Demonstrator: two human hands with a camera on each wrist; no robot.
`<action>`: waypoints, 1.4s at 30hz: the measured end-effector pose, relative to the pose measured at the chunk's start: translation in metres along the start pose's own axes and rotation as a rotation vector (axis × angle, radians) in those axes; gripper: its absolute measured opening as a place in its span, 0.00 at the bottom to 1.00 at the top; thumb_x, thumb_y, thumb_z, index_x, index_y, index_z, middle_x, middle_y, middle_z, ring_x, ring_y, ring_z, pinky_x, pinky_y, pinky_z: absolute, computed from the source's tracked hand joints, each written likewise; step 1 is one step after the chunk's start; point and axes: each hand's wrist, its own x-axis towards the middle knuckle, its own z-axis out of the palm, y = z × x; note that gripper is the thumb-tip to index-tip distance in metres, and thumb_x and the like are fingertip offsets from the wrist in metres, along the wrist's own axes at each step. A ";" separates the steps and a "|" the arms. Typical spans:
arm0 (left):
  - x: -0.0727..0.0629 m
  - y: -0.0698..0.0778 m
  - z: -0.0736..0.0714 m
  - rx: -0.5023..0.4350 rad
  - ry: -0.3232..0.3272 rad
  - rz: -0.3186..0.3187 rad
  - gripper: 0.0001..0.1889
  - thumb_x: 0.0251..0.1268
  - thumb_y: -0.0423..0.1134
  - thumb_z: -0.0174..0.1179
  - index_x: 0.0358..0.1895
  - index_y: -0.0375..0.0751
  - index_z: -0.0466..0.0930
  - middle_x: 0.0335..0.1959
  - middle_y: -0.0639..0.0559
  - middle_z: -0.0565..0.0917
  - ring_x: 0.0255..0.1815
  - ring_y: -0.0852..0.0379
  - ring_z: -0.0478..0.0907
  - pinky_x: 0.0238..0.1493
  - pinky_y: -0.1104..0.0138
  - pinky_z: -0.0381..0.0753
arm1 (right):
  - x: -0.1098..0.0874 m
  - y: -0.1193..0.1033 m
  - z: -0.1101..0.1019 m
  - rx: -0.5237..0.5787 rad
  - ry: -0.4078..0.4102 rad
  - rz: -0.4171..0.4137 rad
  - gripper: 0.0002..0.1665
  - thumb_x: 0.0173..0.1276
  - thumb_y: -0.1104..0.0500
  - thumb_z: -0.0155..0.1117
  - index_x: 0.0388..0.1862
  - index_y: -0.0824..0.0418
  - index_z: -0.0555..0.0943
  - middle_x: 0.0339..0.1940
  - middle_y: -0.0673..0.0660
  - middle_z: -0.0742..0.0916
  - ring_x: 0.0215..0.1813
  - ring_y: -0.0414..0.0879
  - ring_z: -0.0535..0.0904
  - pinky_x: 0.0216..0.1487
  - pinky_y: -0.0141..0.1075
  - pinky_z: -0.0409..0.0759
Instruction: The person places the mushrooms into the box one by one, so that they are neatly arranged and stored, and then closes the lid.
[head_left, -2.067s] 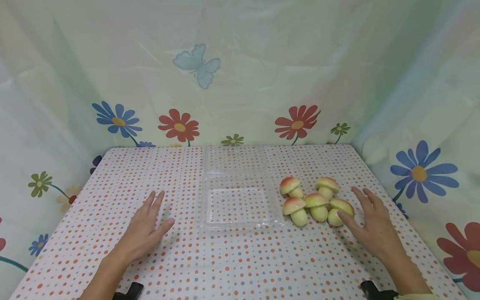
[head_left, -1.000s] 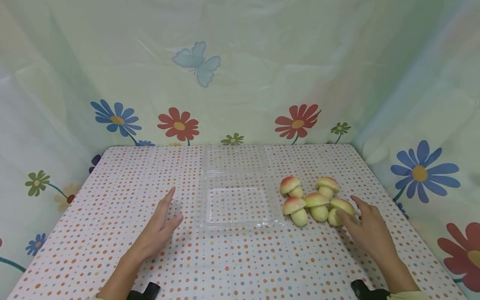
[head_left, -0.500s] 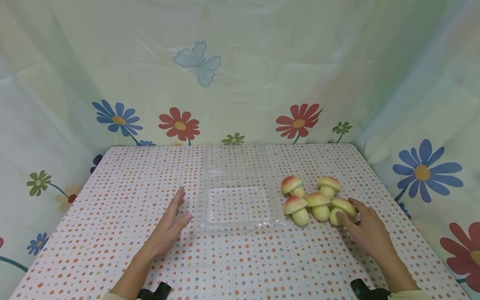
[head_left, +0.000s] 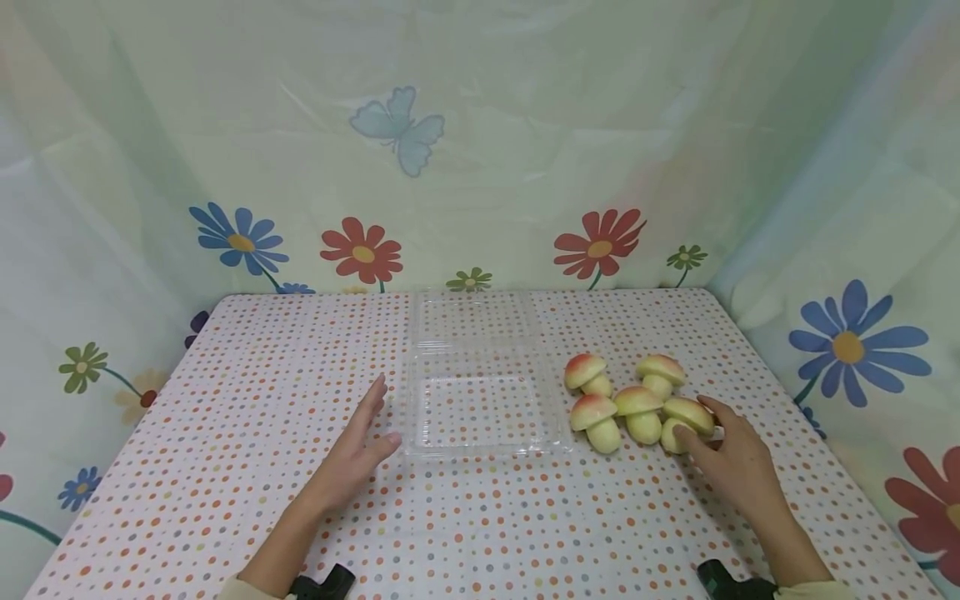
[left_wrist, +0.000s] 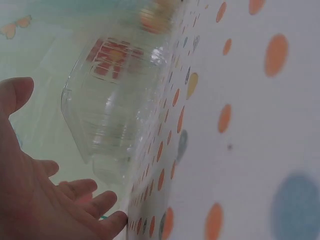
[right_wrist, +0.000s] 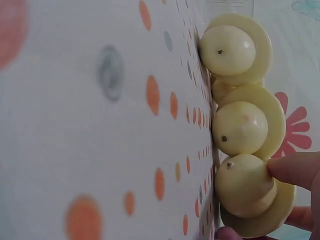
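Observation:
My right hand (head_left: 738, 467) holds the nearest right toy mushroom (head_left: 692, 414), which has a pale yellow-green stem and a rounded cap. The right wrist view shows the thumb (right_wrist: 295, 167) against this mushroom's (right_wrist: 245, 187) stem and other fingertips on the far side of its cap. Several matching mushrooms (head_left: 595, 421), some with reddish caps, lie close beside it. Left of them lies a clear plastic clamshell box (head_left: 480, 454), lid flipped back. My left hand (head_left: 348, 471) stands just left of the box, fingers extended and holding nothing.
A dotted cloth covers the table (head_left: 487, 533). Behind and at both sides hangs a flower-printed curtain (head_left: 480, 167). Black wrist devices (head_left: 324, 583) show at the lower edge of the head view.
My left hand has moved right, closer to the box. The right hand has come in from beside the nearest right mushroom and taken hold of it. The other mushrooms and the box stay put.

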 end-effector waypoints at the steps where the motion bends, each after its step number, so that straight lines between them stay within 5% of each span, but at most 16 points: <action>1: 0.001 0.000 0.001 -0.003 -0.002 0.003 0.42 0.80 0.41 0.52 0.86 0.48 0.36 0.86 0.36 0.45 0.85 0.30 0.44 0.76 0.29 0.49 | 0.000 0.000 0.000 0.009 0.002 0.006 0.46 0.78 0.44 0.58 0.77 0.77 0.60 0.62 0.83 0.73 0.48 0.73 0.83 0.31 0.44 0.83; 5: 0.004 0.000 0.004 -0.037 -0.030 0.022 0.41 0.80 0.40 0.50 0.86 0.47 0.36 0.86 0.37 0.44 0.85 0.31 0.43 0.76 0.29 0.49 | -0.002 -0.002 0.001 0.034 0.006 0.039 0.46 0.78 0.44 0.59 0.78 0.76 0.59 0.64 0.83 0.72 0.47 0.72 0.85 0.29 0.41 0.83; 12: 0.008 0.001 0.011 -0.061 -0.045 0.023 0.41 0.79 0.41 0.51 0.86 0.46 0.38 0.86 0.37 0.44 0.85 0.29 0.42 0.76 0.28 0.46 | -0.004 -0.005 -0.001 0.082 -0.004 0.060 0.45 0.78 0.46 0.60 0.80 0.73 0.58 0.68 0.82 0.71 0.36 0.54 0.88 0.23 0.35 0.81; 25: 0.007 0.001 0.015 0.006 -0.051 -0.038 0.46 0.74 0.42 0.61 0.86 0.50 0.40 0.86 0.43 0.50 0.87 0.39 0.43 0.81 0.38 0.45 | -0.001 -0.008 0.004 0.144 -0.012 0.127 0.44 0.78 0.47 0.60 0.83 0.67 0.57 0.70 0.80 0.70 0.47 0.64 0.88 0.27 0.34 0.82; 32: 0.007 0.001 0.015 0.039 -0.061 -0.098 0.47 0.74 0.44 0.62 0.86 0.54 0.40 0.86 0.46 0.53 0.86 0.43 0.46 0.82 0.42 0.46 | -0.001 -0.007 0.005 0.217 -0.037 0.226 0.45 0.78 0.46 0.58 0.85 0.60 0.53 0.74 0.81 0.67 0.42 0.56 0.89 0.28 0.35 0.82; 42: 0.008 0.003 0.016 0.036 -0.058 -0.104 0.46 0.74 0.41 0.61 0.86 0.53 0.40 0.86 0.45 0.52 0.86 0.43 0.46 0.83 0.42 0.46 | 0.001 -0.004 0.005 0.284 -0.021 0.316 0.46 0.79 0.46 0.56 0.87 0.56 0.48 0.78 0.80 0.62 0.37 0.46 0.86 0.28 0.37 0.83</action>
